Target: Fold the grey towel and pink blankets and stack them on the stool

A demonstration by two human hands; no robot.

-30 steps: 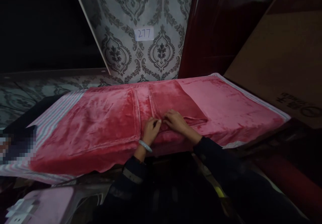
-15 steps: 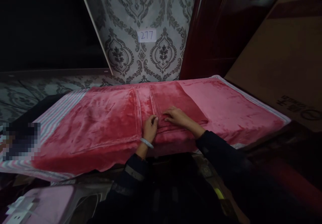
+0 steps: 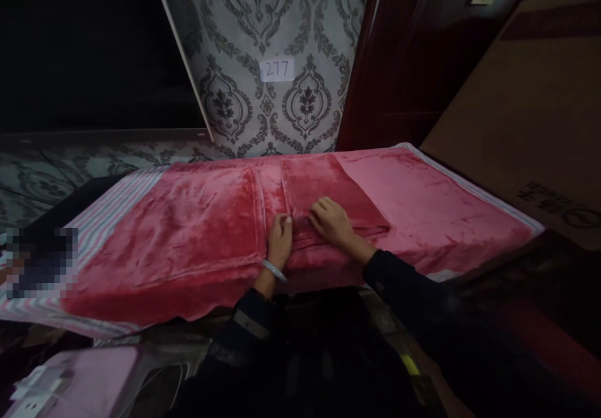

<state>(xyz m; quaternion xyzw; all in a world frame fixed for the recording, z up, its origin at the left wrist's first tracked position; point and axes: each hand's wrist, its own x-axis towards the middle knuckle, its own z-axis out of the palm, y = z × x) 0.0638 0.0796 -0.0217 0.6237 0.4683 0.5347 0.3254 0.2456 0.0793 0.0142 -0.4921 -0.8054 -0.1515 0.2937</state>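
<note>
A pink-red plush cloth (image 3: 188, 230) lies spread over a long table, with a folded panel (image 3: 328, 186) of the same fabric on top near the middle. My left hand (image 3: 280, 239), a pale bangle on its wrist, rests on the cloth with fingers curled against a seam. Just to its right, my right hand (image 3: 332, 221) lies on the folded panel's near edge, fingers bent and pressing into the fabric. Whether either hand pinches the fabric I cannot make out.
A striped sheet (image 3: 98, 208) shows under the cloth at the left. Patterned wallpaper with a "277" label (image 3: 277, 69) stands behind. A dark red door (image 3: 404, 74) and a brown cardboard box (image 3: 530, 124) are at the right. A pink object (image 3: 79, 377) sits at the lower left.
Both hands have slid slightly away from me along the fold; the right hand's fingers have moved a little apart from the left hand.
</note>
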